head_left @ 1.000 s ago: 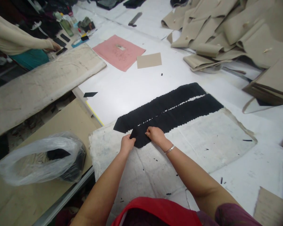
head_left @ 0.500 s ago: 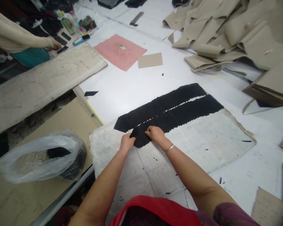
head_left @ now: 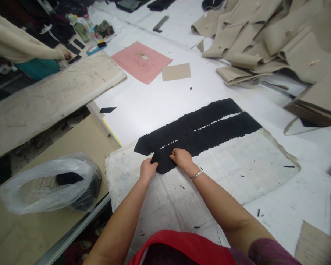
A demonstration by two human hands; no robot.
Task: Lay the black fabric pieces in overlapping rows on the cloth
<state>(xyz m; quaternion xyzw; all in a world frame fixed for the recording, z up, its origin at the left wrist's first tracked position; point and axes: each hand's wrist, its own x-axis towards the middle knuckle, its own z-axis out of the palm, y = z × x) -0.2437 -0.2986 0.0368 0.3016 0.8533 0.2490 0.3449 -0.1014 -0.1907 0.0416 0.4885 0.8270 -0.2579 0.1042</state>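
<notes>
Two long rows of overlapping black fabric pieces lie side by side, slanting up to the right, their edges stepped like teeth. At the left end of the near row [head_left: 220, 134], my left hand [head_left: 148, 170] pinches the corner of the end piece between thumb and fingers. My right hand [head_left: 182, 159], a metal bracelet on its wrist, is closed in a pinch on the same end piece, a little further right. The far row [head_left: 187, 119] lies just beyond, untouched. Under the near row and my hands spreads a stained whitish cloth [head_left: 237, 169].
A clear plastic bag [head_left: 49, 187] with black pieces stands at left on a tan board [head_left: 99, 143]. Beyond are a pink sheet [head_left: 135, 70], a tan card [head_left: 176, 72] and a heap of beige pieces [head_left: 248, 44]. Another person's hand [head_left: 67, 54] works at upper left beside a padded board [head_left: 57, 99].
Both hands keep nearly the same place on the black fabric piece. The whole view has shifted very slightly.
</notes>
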